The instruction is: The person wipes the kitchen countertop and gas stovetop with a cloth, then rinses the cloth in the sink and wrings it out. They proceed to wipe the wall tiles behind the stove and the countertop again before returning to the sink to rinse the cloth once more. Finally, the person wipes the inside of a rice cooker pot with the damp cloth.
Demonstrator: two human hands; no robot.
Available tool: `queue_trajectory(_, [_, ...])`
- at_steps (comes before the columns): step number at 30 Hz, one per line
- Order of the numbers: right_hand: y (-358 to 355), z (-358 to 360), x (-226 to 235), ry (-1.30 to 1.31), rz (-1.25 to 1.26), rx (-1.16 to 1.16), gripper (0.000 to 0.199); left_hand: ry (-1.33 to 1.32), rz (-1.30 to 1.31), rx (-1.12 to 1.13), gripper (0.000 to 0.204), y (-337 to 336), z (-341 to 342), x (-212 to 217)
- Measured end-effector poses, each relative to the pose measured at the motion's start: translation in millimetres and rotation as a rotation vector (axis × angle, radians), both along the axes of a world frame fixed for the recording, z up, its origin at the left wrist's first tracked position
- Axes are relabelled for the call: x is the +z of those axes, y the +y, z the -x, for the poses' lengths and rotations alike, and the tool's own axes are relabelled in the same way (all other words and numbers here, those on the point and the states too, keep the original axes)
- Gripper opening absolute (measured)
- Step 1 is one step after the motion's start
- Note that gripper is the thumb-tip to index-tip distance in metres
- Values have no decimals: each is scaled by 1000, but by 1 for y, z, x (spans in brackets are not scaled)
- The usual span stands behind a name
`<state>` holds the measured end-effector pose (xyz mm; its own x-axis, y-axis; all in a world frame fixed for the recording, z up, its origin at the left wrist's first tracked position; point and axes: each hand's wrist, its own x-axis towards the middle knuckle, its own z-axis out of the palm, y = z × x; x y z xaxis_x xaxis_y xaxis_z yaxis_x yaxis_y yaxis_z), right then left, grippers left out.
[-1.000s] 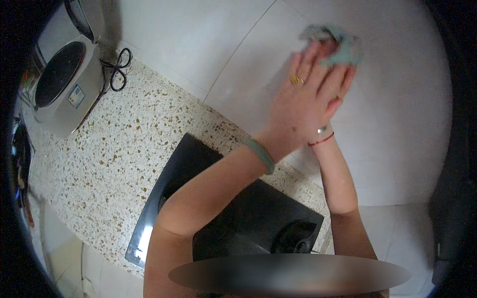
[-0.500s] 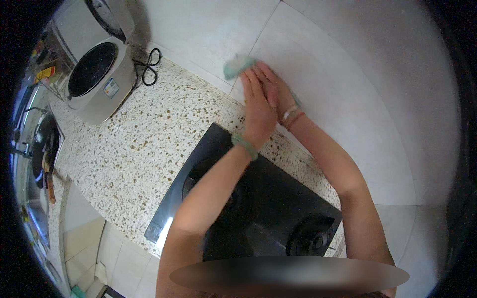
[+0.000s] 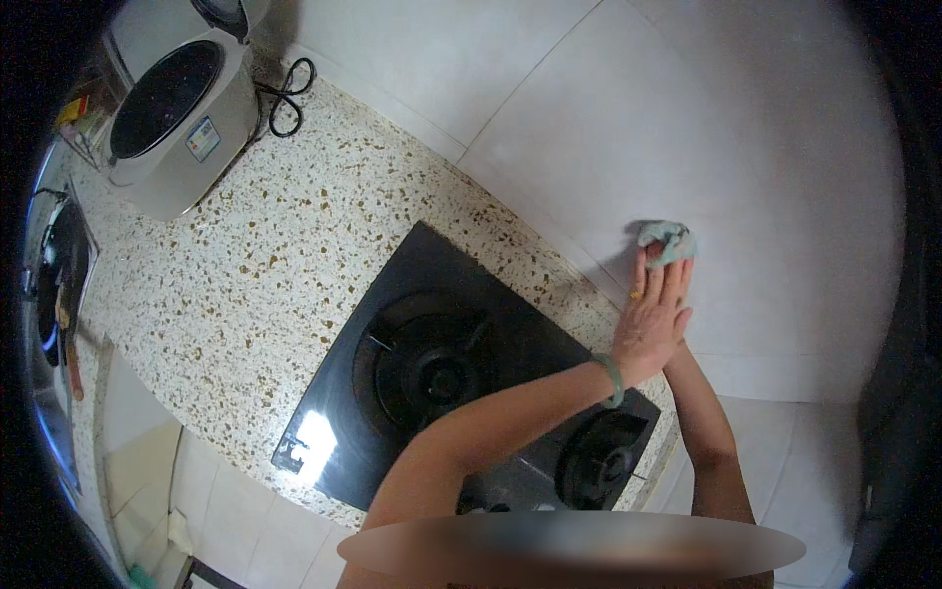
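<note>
A crumpled pale green cloth (image 3: pixel 671 240) is pressed to the white tiled wall, above the back right of the stove. My left hand (image 3: pixel 648 329), wearing a ring and a green bangle, lies over my right hand with its fingers stretched out toward the cloth. Most of my right hand is covered by the left; its forearm (image 3: pixel 708 427) comes up from the lower right. The cloth sits under the hands' fingertips. Below my left forearm is a black gas stove (image 3: pixel 388 285) with two burners.
On the speckled counter (image 3: pixel 285 265) at upper left stands an open rice cooker (image 3: pixel 211 137) with a coiled black cord (image 3: pixel 285 96) beside it. At far left, a dark pan (image 3: pixel 64 255) is by the sink. The tiled wall (image 3: pixel 549 128) borders the counter's back edge.
Both hands and the cloth have moved right along the wall, from behind the stove's left part to its right end. My left hand now covers more of the right. The view has shifted slightly.
</note>
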<state>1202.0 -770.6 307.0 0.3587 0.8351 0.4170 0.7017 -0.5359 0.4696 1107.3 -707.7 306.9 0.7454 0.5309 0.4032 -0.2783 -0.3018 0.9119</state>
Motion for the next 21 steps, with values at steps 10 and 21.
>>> queue_trajectory(10, [197,-1,-67,131,23,365,51,170,210,293,76,133,-5,-85])
queue_trajectory(21, [116,38,-148,406,315,176,59,554,-548,100,76,136,40,-127])
